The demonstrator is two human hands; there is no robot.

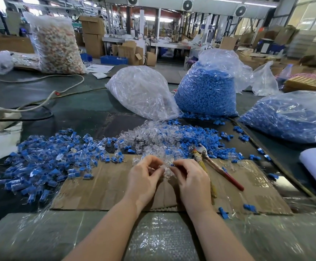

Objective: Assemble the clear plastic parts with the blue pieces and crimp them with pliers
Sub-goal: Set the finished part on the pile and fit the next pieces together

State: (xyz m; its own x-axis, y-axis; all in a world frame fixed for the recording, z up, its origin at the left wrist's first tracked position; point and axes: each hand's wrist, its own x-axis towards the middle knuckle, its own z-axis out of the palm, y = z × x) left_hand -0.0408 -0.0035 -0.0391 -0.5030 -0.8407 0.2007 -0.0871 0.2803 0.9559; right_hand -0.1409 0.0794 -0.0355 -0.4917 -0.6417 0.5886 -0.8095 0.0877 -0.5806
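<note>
Left hand [144,178] and right hand [190,178] pinching a clear plastic part [165,169] between curled fingertips over the cardboard sheet [100,182], pliers [215,166] lying just right, assembled blue pieces [46,159] heaped left, no legible writing

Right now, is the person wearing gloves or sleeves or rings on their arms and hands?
No. Both the left hand and the right hand are bare, without gloves. The forearms are bare too, with no sleeves showing anywhere up to the picture's bottom edge. No ring, watch or bracelet can be seen.
</note>
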